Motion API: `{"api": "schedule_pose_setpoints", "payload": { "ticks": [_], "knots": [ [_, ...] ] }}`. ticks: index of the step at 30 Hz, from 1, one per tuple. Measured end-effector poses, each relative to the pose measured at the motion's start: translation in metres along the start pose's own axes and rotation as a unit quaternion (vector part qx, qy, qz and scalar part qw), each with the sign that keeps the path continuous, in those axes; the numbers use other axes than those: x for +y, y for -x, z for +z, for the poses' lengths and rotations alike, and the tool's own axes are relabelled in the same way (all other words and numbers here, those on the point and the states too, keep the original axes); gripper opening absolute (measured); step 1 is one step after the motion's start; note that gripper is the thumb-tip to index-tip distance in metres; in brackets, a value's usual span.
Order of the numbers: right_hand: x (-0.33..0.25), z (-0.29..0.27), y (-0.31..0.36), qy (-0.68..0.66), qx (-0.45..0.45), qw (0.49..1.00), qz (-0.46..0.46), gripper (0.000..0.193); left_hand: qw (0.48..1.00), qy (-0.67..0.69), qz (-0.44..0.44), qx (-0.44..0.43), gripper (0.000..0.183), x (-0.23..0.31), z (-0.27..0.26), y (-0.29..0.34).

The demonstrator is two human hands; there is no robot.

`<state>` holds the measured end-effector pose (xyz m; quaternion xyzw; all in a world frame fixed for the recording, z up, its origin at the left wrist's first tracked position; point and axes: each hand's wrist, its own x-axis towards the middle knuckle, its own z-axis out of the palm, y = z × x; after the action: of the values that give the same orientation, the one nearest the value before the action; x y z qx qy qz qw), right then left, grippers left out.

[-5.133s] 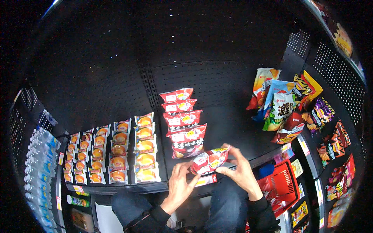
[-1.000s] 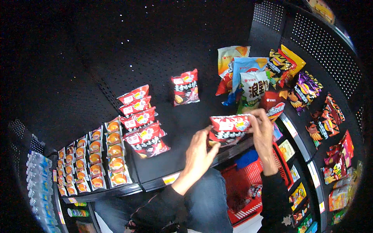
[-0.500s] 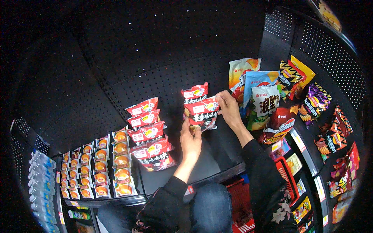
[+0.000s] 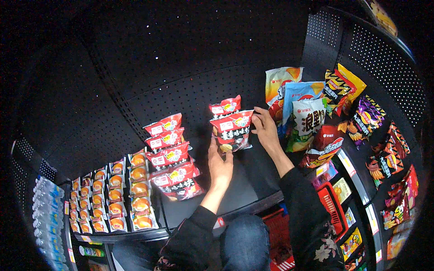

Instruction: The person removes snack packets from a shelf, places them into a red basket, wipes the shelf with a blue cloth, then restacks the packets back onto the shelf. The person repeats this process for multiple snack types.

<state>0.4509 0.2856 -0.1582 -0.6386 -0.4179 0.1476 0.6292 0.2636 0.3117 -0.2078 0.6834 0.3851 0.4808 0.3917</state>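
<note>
A red-and-black glossy snack packet (image 4: 233, 127) is now stood upright on the black shelf (image 4: 257, 176), directly in front of a matching red packet (image 4: 226, 107), by which it is partly backed. A second ago it was held near the shelf's front edge; it has since been carried back into line, so a second row, two packets deep, seems to be all but formed.

The right hand (image 4: 269, 135) has been loosened: its fingers are parted beside the packet's right edge, and nothing appears to be gripped. The packet's lower left corner is touched by the left hand (image 4: 220, 169), its thumb and fingers spread; whether a grip is kept cannot be told.

To the left, a row of four red-and-black packets (image 4: 169, 156) is separated from the new row by a strip of open shelf. More open surface is left toward the shelf's front edge (image 4: 260, 205). On the right, room is limited by a white-and-green plastic snack bag (image 4: 308, 122), close beside the right hand. Below the edge, a red plastic basket (image 4: 333, 210) is partly hidden by the right sleeve.
</note>
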Motion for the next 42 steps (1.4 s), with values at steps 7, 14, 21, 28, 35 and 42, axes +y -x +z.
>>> {"api": "schedule_pose_setpoints", "payload": {
  "ticks": [7,14,21,28,35,42],
  "knots": [
    [-0.001,-0.053,0.087,-0.056,0.013,0.998,0.034,0.040,0.999,-0.032,0.001,-0.026,0.070,0.016,-0.016,0.023],
    [0.067,-0.201,0.269,0.023,0.097,0.983,0.151,0.036,0.962,0.022,0.130,-0.239,0.008,0.074,-0.055,0.110],
    [0.177,-0.315,0.481,0.318,0.119,0.858,0.385,0.029,0.880,-0.103,0.220,-0.408,0.012,0.093,-0.063,0.143],
    [0.211,-0.286,0.524,0.629,0.027,0.703,0.331,0.039,0.901,-0.084,0.192,-0.380,0.014,0.092,-0.063,0.144],
    [0.186,-0.252,0.502,0.615,0.039,0.705,0.353,0.026,0.906,-0.081,0.187,-0.371,0.016,0.091,-0.063,0.145],
    [0.183,-0.241,0.485,0.546,0.126,0.682,0.470,0.042,0.907,-0.077,0.178,-0.375,0.018,0.089,-0.064,0.146]
  ]
}}
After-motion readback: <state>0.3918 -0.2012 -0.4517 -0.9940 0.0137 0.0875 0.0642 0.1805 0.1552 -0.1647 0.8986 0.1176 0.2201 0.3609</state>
